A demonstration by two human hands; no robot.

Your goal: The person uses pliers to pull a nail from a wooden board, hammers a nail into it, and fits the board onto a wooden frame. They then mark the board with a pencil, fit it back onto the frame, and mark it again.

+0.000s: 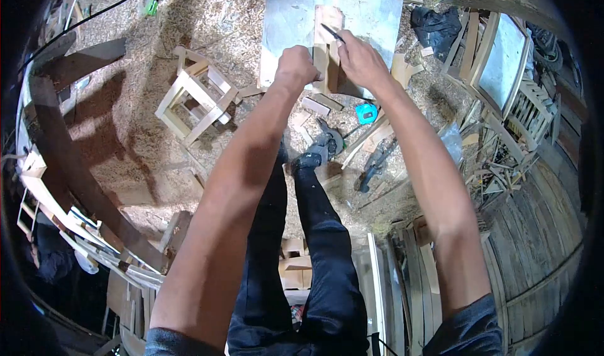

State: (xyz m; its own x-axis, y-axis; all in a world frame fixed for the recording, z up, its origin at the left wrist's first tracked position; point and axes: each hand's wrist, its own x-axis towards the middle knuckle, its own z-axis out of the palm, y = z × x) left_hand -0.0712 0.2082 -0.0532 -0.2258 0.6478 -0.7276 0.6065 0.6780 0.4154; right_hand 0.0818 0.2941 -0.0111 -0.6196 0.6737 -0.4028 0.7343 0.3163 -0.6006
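Observation:
My right hand (362, 59) is closed round a thin dark pencil-like tool (332, 32), its tip over a pale wooden piece (329, 17). My left hand (298, 65) is closed at the left side of narrow wooden strips (321, 61), its fingertips partly hidden; whether it grips them I cannot make out. The wood lies on a grey-white metal sheet (286, 19) in front of me.
A small wooden frame (197, 98) stands on the shavings at the left. Near my feet are a teal tape measure (366, 113), a dark power tool (376, 166) and wood offcuts (314, 106). A black bag (435, 27) and a framed panel (501, 63) are at the right.

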